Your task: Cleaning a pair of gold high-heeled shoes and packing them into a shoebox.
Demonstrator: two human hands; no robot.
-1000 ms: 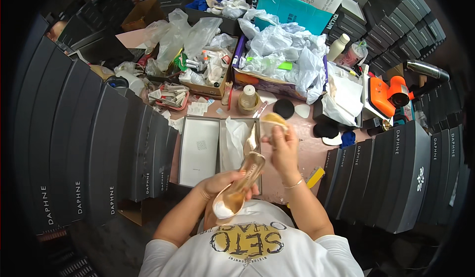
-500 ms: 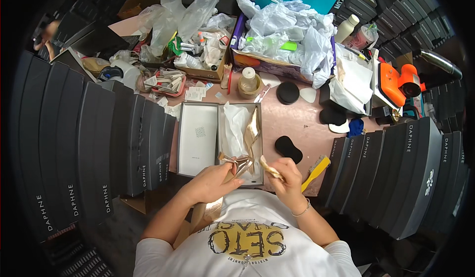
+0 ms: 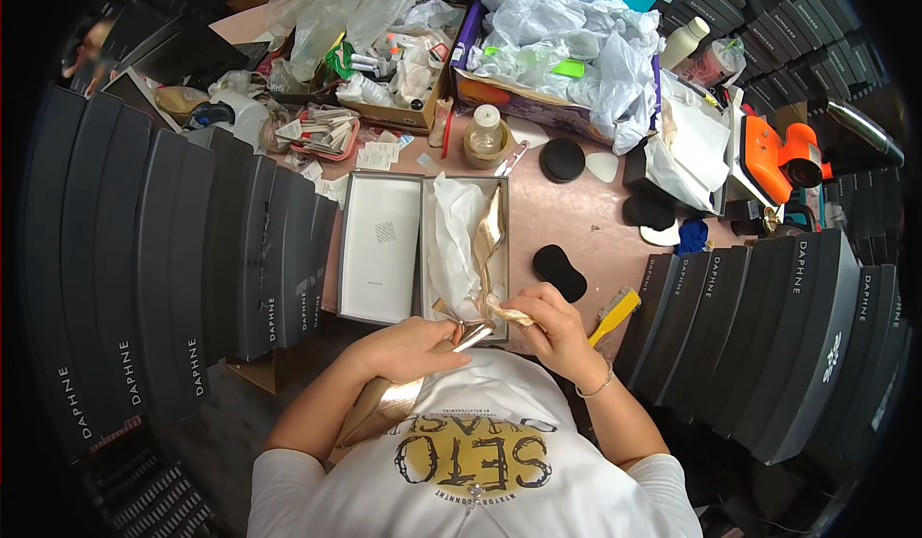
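A pinkish bench (image 3: 600, 235) stands between rows of dark boxes on the left (image 3: 173, 250) and on the right (image 3: 735, 346). At its far side, a purple-edged carton (image 3: 538, 110) overflows with white plastic wrapping (image 3: 547, 34), and an orange device (image 3: 765, 158) sits to the right.

The held gold shoe (image 3: 384, 408) is shiny and metallic, lying aslant against the front of the person's white shirt (image 3: 471, 500). The left hand (image 3: 408, 351) is wrapped around it; the right hand (image 3: 554, 330) pinches a cream wad (image 3: 509, 313) near it, though whether the wad touches the shoe I cannot tell.

There are 2 gold shoes in view: 1 in the left hand and 1, the box shoe (image 3: 490, 231), inside the grey shoebox (image 3: 505, 264) beside white tissue (image 3: 453, 240). Also on the bench: 3 black pads (image 3: 560, 272), 1 yellow-handled brush (image 3: 615, 319) and 1 grey-edged lid (image 3: 379, 274).
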